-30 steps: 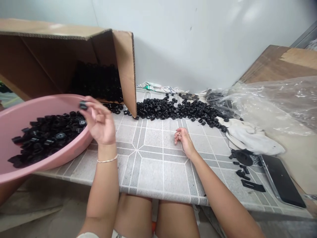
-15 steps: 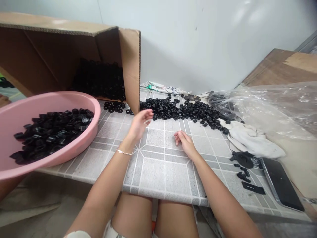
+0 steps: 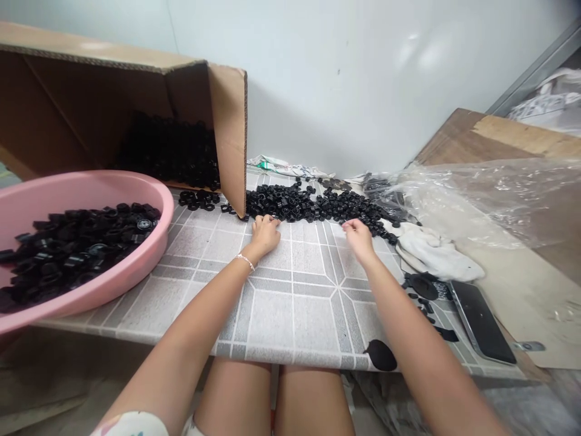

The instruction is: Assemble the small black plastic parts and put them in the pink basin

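A long heap of small black ring-shaped plastic parts [image 3: 295, 203] lies along the back of the table. At its front edge, near the cardboard box's flap, my left hand [image 3: 265, 235] rests palm down with its fingers bent; whatever lies under the fingertips is hidden. My right hand [image 3: 359, 239] is closed in a pinch just in front of the heap's right part. Anything between its thumb and finger is too small to make out. More black parts [image 3: 86, 239] fill a pink basin [image 3: 166, 209] on the left.
Behind the basin, an open cardboard box [image 3: 229, 130] lies on its side with black parts inside. To the right are a white cloth [image 3: 431, 248], a phone [image 3: 483, 321], clear plastic sheeting [image 3: 481, 200] and small black pieces. A black oval disc [image 3: 380, 355] sits at the table's front edge.
My left hand has lowered from the air to the heap's edge. My right hand has moved forward and right, up to the heap. The view has shifted right, and the black disc now shows.
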Available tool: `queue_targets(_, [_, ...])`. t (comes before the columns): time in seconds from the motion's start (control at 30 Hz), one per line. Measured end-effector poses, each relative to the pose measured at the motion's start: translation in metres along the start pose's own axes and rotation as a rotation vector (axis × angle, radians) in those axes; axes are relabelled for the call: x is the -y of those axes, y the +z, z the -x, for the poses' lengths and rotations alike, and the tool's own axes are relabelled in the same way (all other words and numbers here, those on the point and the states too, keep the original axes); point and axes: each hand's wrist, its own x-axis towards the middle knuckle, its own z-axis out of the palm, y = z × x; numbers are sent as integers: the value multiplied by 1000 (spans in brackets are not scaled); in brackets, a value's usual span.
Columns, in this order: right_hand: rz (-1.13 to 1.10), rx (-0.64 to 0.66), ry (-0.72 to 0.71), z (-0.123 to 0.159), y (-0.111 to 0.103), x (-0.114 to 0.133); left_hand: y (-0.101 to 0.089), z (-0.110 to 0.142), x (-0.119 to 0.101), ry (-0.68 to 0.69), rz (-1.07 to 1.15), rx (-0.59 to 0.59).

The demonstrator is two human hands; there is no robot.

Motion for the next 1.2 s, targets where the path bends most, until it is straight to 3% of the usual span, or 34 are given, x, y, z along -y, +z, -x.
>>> queue_targets(0.07, [193, -69, -55, -23, -11, -10, -1, 5, -2, -5, 90, -10])
queue_targets(0.13, [248, -62, -80, -36, -12, -17, -4, 17, -5, 23, 250, 8])
queue_targets(0.23, [316, -58, -21, -42, 4, -23, -10, 43, -7, 116, 570, 84])
queue_targets(0.3, [361, -88, 30, -42, 19, -21, -14, 58, -5, 122, 735, 68])
queue_targets(0.37, [302, -140, 53, -40, 32, -13, -16, 67, -1, 66, 833, -32])
queue_targets(0.47, [-33, -205, 71, -26, 42, 15, -14, 68, 4, -30, 961, -156])
queue_targets(0.53, [-347, -107, 18, -1, 45, 42, -11, 66, 3, -73, 1085, -144])
queue_targets(0.6, [-583, 151, -56, 34, 49, 66, -9, 66, -1, -105, 1202, -58])
queue_targets(0.63, [-673, 222, -55, 52, 51, 76, -9, 68, -4, -114, 1245, -8])
queue_targets(0.73, [-852, 277, 2, 96, 60, 88, -12, 75, -9, -110, 1321, 77])
queue_targets(0.87, [-814, 220, 50, 117, 69, 77, -16, 82, -9, -125, 1383, 90])
queue_targets(1.03, [-726, 390, 44, 115, 72, 61, -13, 80, -7, -91, 1330, 77])
queue_targets(1.2, [-672, 448, 56, 116, 66, 61, -8, 80, -7, -83, 1270, 94])
